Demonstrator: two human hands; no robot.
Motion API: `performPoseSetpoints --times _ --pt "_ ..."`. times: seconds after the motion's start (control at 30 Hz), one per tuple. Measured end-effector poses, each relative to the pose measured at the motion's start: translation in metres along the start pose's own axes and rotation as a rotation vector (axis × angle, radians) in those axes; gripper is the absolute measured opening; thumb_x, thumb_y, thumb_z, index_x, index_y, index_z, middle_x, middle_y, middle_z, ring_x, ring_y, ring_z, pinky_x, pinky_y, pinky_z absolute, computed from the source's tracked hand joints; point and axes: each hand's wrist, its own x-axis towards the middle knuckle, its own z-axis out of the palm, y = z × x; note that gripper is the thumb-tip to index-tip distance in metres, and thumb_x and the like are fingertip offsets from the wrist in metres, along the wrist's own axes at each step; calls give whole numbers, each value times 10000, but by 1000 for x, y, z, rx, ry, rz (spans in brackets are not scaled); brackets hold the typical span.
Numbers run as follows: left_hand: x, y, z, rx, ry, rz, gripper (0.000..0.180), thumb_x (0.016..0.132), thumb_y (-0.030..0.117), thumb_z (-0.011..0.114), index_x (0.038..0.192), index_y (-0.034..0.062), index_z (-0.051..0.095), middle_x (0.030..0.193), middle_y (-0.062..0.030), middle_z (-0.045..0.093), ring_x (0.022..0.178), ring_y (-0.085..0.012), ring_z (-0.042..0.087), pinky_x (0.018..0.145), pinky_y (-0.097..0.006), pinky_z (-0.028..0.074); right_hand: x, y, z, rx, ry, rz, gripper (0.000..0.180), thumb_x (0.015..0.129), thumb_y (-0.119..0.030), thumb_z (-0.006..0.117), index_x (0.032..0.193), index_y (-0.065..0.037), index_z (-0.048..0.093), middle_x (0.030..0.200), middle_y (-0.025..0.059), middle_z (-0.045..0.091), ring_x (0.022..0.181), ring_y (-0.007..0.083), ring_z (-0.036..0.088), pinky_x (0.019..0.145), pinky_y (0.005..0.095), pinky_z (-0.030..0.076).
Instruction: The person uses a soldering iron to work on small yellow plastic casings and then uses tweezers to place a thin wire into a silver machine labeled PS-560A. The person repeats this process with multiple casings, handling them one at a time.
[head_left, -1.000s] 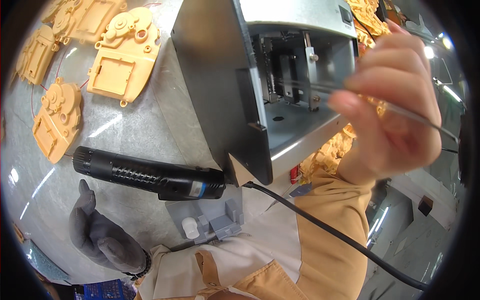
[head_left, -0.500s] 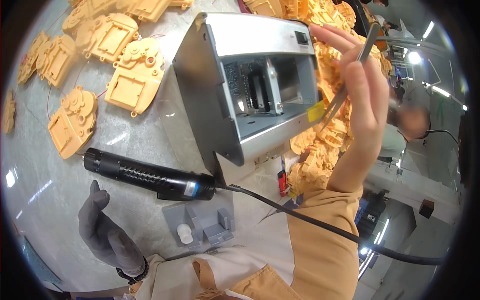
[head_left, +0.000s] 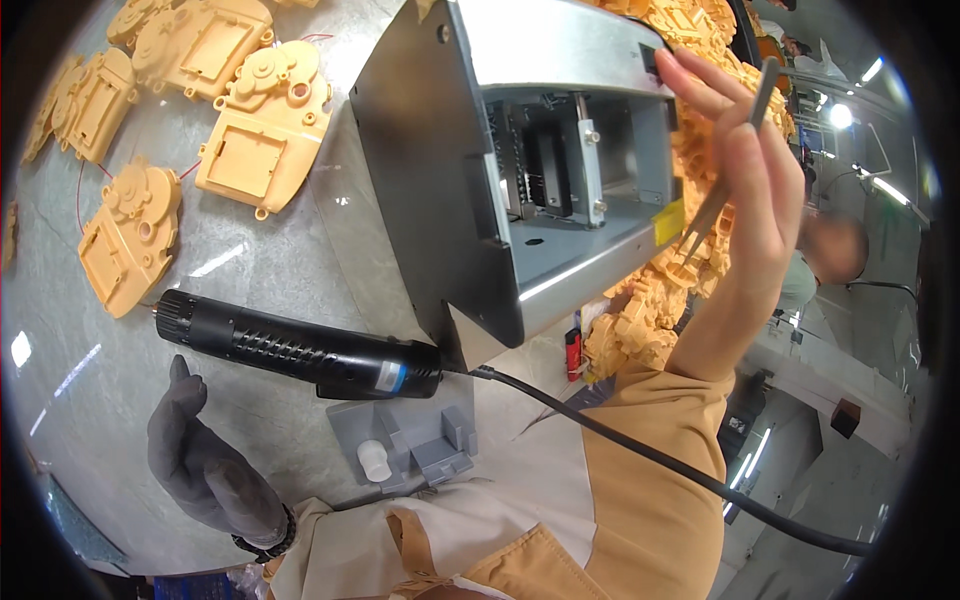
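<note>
My right hand [head_left: 755, 170], bare, grips metal tweezers [head_left: 708, 218] whose tips point down beside the yellow tape on a grey metal machine [head_left: 590, 275]. Its outstretched fingertips touch or nearly touch the dark switch [head_left: 649, 60] on the machine's top edge. The machine's open front shows a bracket and dark parts inside. In a grey glove, my left hand [head_left: 215, 465] holds nothing, its fingers loosely bent and apart from the thumb. Just above it is a black electric screwdriver [head_left: 295, 345], with a cable running off to the right.
A grey fixture [head_left: 445, 450] with a white round piece [head_left: 374, 461] is near my body. Orange plastic housings [head_left: 265, 130] with red wires lie at the far left; many more pile up [head_left: 640, 325] behind the machine. A red lighter-like object [head_left: 573, 355] stands by the pile. Another person [head_left: 815, 255] is at right.
The machine appears larger and farther right in view, and my right hand with the tweezers has shifted right with it. The screwdriver and my left hand have shifted only slightly.
</note>
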Motion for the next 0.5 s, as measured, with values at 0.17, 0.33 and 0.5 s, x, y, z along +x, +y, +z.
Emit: performPoseSetpoints --times 0.17,0.33,0.5 --pt "1 1 0 2 -14 -5 505 912 351 404 1223 -45 375 1132 -194 486 1119 -312 475 1036 -566 268 -2 2 5 -57 59 -146 293 934 -229 326 718 -46 403 1130 307 552 1208 328 429 1050 483 211" --pt "1 1 2 9 -5 -18 504 910 354 400 1222 -42 376 1132 -198 483 1131 -320 468 1043 -560 262 3 -2 5 -81 40 -152 297 934 -235 315 718 -52 405 1125 309 554 1208 327 430 1051 482 210" --pt "0 0 2 9 1 -22 501 911 347 391 1217 -49 375 1136 -201 479 1128 -318 468 1041 -559 267 1 0 4 -96 25 -167 292 932 -230 317 720 -52 407 1124 309 554 1206 325 434 1046 479 228"
